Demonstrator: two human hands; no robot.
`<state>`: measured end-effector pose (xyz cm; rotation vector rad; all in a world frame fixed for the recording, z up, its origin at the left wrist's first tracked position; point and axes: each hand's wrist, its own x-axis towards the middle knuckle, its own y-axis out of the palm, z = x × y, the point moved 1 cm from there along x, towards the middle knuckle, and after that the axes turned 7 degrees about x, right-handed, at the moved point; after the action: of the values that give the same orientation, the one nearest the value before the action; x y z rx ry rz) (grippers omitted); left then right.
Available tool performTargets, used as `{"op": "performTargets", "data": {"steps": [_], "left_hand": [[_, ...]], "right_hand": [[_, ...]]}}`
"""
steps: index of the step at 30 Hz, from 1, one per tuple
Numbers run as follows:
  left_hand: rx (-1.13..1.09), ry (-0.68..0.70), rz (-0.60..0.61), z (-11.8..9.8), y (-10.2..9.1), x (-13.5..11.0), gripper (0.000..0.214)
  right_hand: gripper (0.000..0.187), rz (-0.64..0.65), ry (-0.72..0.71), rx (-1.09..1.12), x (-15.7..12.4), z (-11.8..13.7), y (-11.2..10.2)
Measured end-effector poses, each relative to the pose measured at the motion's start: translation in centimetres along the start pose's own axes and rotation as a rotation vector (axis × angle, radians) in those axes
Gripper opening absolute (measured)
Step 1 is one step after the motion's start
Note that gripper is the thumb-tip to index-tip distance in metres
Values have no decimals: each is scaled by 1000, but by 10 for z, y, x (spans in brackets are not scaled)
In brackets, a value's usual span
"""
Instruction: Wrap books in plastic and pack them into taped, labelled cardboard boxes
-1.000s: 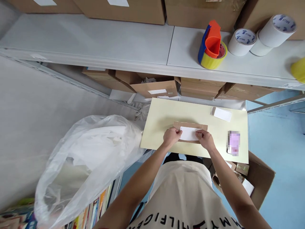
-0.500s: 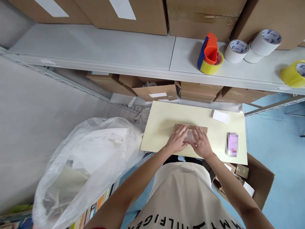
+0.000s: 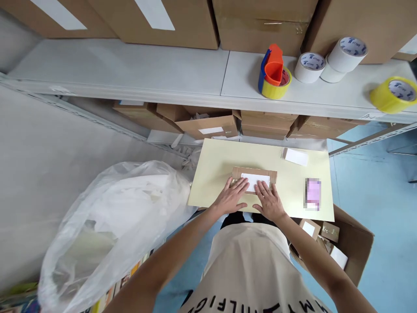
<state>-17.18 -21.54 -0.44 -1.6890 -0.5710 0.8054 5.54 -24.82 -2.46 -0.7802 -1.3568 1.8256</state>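
Observation:
A small brown cardboard box (image 3: 239, 171) lies on the pale yellow tabletop (image 3: 215, 161), with a white label (image 3: 255, 178) flat on its upper face. My left hand (image 3: 232, 195) rests with fingers stretched over the label's left part and the box's near edge. My right hand (image 3: 269, 201) lies with fingers spread on the label's right part. Neither hand grips anything. Shiny tape shows at the box's ends beside my fingers.
Right on the tabletop are a stack of white labels (image 3: 296, 157) and a blurred pink item (image 3: 313, 193). A carton (image 3: 355, 243) of small boxes stands below right, a large plastic bag (image 3: 114, 226) at left. The shelf ahead holds a tape dispenser (image 3: 274, 71) and tape rolls (image 3: 310, 67).
My fingers have flattened and spread apart, and the label now lies smooth and visible on the box. The camera view has shifted slightly.

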Motion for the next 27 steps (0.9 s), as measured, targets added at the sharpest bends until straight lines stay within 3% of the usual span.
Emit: {"op": "performTargets", "data": {"steps": [4,10,13,16,19,23,27], "left_hand": [[-32,-216,-51,2,-5,11,68],[-142,-373,-46,14,-16,25,61],[-282,-522,-63,25,-11,23,73],[-528,-668,-75,32,-2,21,92],[-758,-675,-39,30,5,22,84],[-894,-611,-74,21,7,19,67],[-943,-527,-94,10,4,15,63]], "right_hand": [[67,-56,130,44,3,-11,-3],[62,-71,278,178,18,-22,-8],[63,-164,559,335,15,-25,-4],[72,-269,834,669,10,-24,4],[72,-377,955,919,9,-14,7],[63,-522,1084,933,-1,8,1],[61,-633,1144,1004,-33,27,-6]]}}
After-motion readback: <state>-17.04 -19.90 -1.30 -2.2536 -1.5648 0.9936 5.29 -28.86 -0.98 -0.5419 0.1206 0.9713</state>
